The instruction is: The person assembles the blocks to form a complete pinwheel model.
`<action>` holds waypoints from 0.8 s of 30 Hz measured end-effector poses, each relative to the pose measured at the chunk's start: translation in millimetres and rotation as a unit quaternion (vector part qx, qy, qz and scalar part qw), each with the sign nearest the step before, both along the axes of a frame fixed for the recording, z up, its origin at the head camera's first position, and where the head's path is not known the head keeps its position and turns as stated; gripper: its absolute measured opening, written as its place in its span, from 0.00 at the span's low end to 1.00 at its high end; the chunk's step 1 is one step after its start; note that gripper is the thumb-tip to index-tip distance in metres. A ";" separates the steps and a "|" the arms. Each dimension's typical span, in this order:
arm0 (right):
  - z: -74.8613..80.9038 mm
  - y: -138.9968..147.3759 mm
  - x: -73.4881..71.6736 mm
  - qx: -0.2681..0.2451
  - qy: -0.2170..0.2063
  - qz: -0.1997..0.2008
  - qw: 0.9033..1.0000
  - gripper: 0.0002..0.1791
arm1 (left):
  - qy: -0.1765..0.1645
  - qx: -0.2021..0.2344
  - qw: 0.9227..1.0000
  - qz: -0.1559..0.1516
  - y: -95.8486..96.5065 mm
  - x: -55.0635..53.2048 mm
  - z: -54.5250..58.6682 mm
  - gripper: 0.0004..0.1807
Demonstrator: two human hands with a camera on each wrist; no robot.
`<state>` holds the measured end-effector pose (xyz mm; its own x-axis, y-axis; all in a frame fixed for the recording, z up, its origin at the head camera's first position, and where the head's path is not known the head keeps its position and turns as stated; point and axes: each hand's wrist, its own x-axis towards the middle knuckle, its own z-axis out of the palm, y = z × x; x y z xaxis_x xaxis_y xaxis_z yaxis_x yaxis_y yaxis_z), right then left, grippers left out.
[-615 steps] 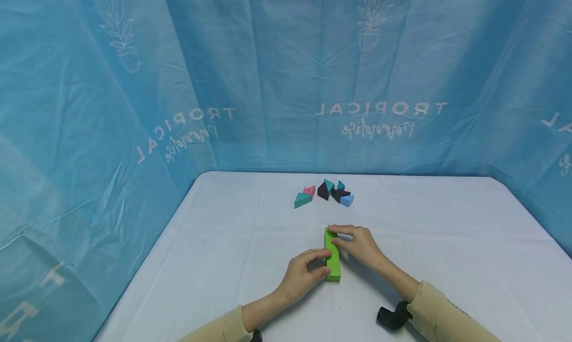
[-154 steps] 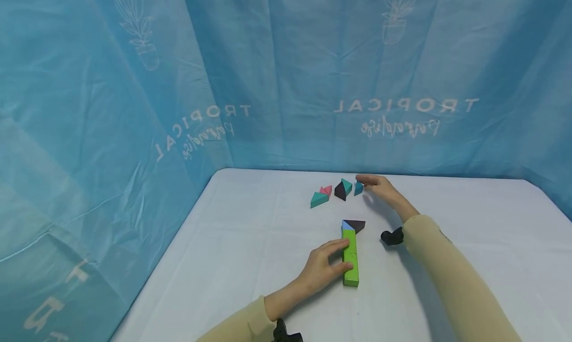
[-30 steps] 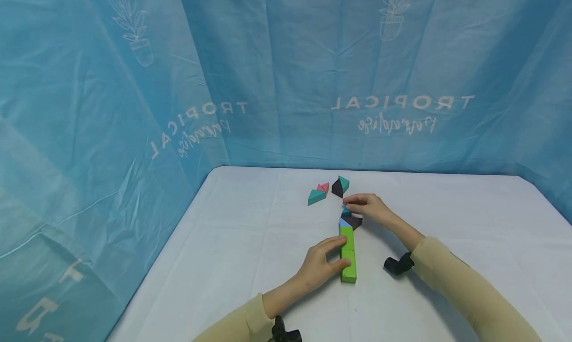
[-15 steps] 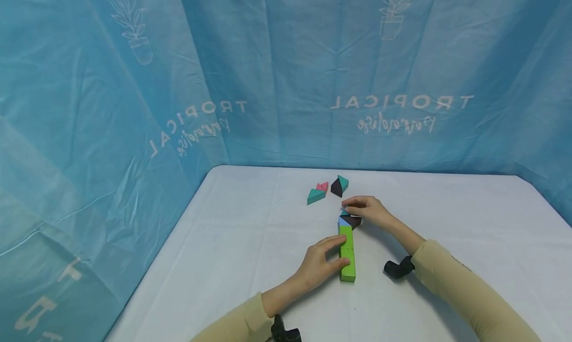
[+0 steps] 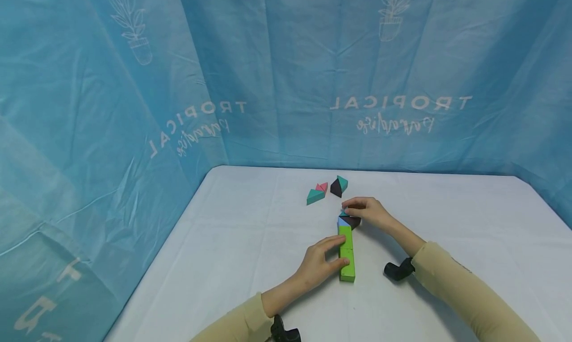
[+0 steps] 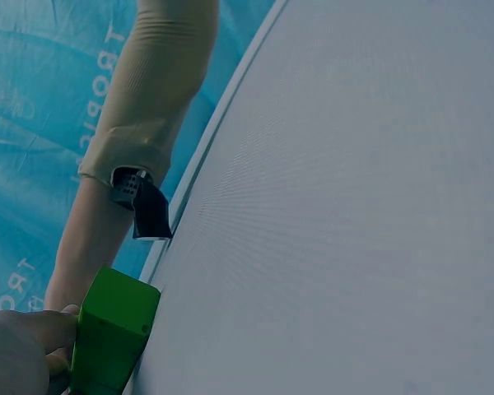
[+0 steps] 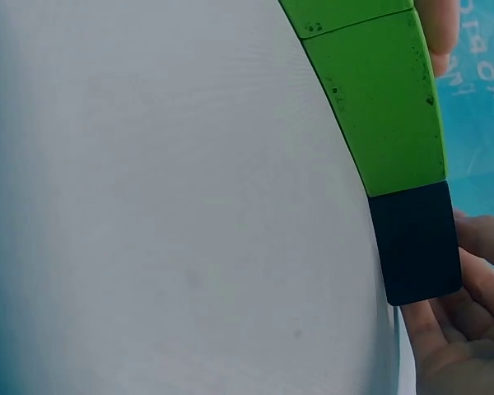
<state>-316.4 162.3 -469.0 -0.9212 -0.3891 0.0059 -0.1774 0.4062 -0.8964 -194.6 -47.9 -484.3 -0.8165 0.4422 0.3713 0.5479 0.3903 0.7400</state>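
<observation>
In the head view, two green rectangular blocks [image 5: 346,255] lie end to end. A light-blue triangular block [image 5: 342,223] touches their far end, beside a dark triangular block [image 5: 352,221]. My left hand [image 5: 311,267] rests against the green row, index fingertip on the far block and thumb on the near one. At the far end my right hand [image 5: 370,211] pinches a small teal-blue triangular block [image 5: 343,214], mostly hidden by the fingers, against the dark piece. The right wrist view shows the dark block's side face [image 7: 414,243] flush with the green.
On the white tabletop [image 5: 250,242] farther back lie a green-teal triangular block [image 5: 315,196], small pink triangular blocks [image 5: 322,187], another dark triangular block [image 5: 336,188] and a teal one [image 5: 343,183]. Blue printed curtains [image 5: 313,84] surround the table. A black camera [image 5: 399,270] sits at each wrist.
Since about five seconds ago, my right hand has brought the teal-blue triangular block from the back group to the row's far end. It has shifted slightly nearer; my left hand stays put.
</observation>
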 end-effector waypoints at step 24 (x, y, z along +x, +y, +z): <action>32.2 16.8 -35.9 -0.078 0.024 -0.006 0.997 0.26 | -0.001 0.006 1.000 -0.005 0.1 0.2 -1.8 0.28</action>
<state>-352.3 179.1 -436.8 -0.9231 -0.3688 0.1092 -0.2169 0.2647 -0.9396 -194.4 -47.8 -486.1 -0.8136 0.4453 0.3740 0.5491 0.3768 0.7460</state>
